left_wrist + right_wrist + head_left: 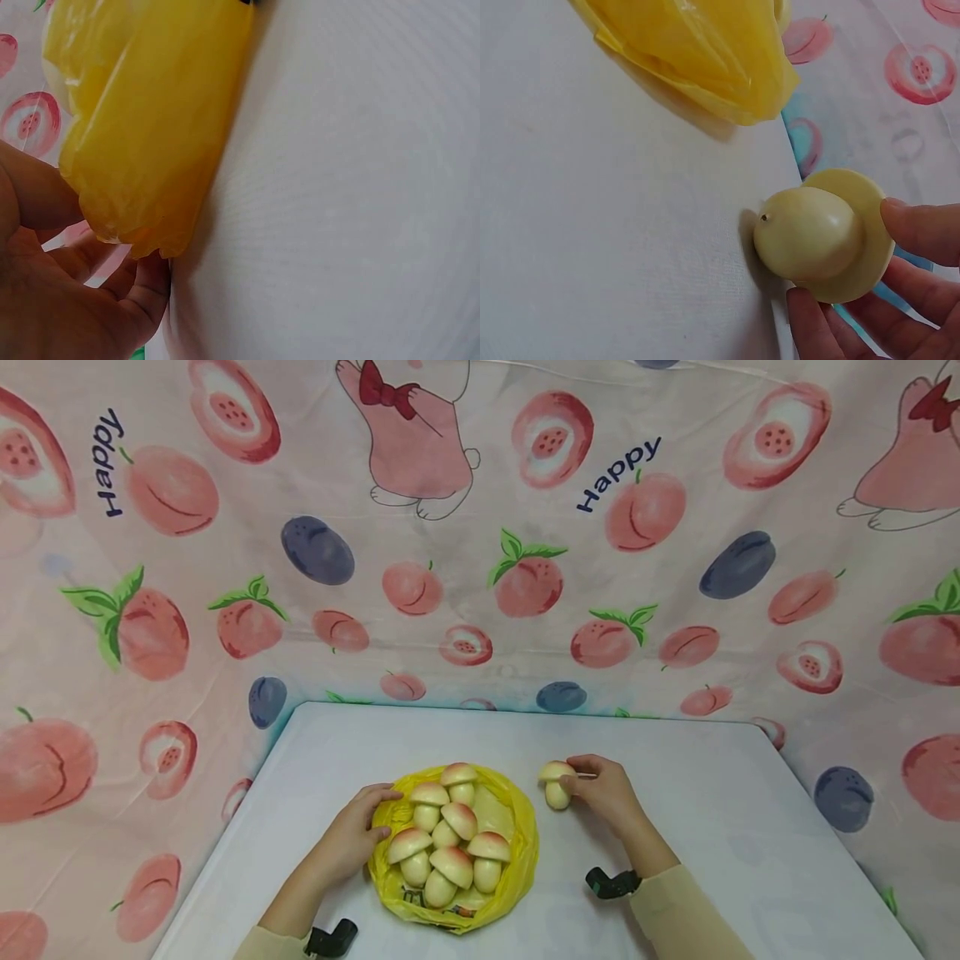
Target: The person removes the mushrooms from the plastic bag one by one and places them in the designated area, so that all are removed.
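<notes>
On the table, a yellow plastic bag [527, 868] lies rolled down into a round, open shape. Several toy mushrooms [452, 866] with cream stems and pink-tinged caps sit inside it. My left hand [347, 835] holds the bag's left side; in the left wrist view its fingers [150, 292] curl at the bag's lower edge. To the right of the bag, my right hand [609, 795] pinches one more mushroom [556, 785] by its cap, stem pointing toward me. The right wrist view shows this mushroom's rounded stem [806, 232] close to the tabletop, with a small dark dot on its end.
The white table [675, 827] reaches back to a hanging cloth [465, 527] printed with peaches, plums and rabbits. Black devices are strapped at the left wrist [332, 938] and the right wrist [611, 883]. Light sleeves [686, 910] cover the forearms.
</notes>
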`<state>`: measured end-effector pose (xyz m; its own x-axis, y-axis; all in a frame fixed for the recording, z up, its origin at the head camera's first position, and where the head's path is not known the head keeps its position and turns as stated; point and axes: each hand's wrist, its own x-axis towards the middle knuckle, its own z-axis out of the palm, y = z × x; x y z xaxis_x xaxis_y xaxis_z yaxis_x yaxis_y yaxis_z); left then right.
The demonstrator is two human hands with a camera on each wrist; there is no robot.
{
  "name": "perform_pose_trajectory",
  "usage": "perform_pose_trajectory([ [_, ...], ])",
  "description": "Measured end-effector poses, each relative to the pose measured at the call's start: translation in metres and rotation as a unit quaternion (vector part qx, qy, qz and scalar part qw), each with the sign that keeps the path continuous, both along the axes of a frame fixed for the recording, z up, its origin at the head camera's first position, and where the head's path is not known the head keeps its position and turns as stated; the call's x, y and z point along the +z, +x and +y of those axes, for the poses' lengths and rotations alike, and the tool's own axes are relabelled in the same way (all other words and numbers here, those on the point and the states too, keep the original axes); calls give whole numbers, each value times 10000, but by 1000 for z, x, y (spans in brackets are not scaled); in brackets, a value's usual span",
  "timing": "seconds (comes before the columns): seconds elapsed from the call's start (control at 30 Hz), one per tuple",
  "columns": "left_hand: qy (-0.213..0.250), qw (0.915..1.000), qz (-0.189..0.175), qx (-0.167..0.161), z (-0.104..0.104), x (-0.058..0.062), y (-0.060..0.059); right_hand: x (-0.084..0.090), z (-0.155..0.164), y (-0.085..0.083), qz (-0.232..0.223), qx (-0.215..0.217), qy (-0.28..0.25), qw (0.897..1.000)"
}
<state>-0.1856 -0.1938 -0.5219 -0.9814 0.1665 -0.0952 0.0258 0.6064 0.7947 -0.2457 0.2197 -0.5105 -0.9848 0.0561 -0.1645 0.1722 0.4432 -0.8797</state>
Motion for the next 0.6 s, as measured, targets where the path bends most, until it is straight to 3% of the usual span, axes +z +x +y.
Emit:
perform_pose_trajectory([
  [0.23,-3,10000,28,-21,-1,-3,-1,-1,2,-1,-21,44,-181,9998],
  [0.6,23,10000,35,-2,1,-1,1,8,6,5,34,-84,-32,10000],
])
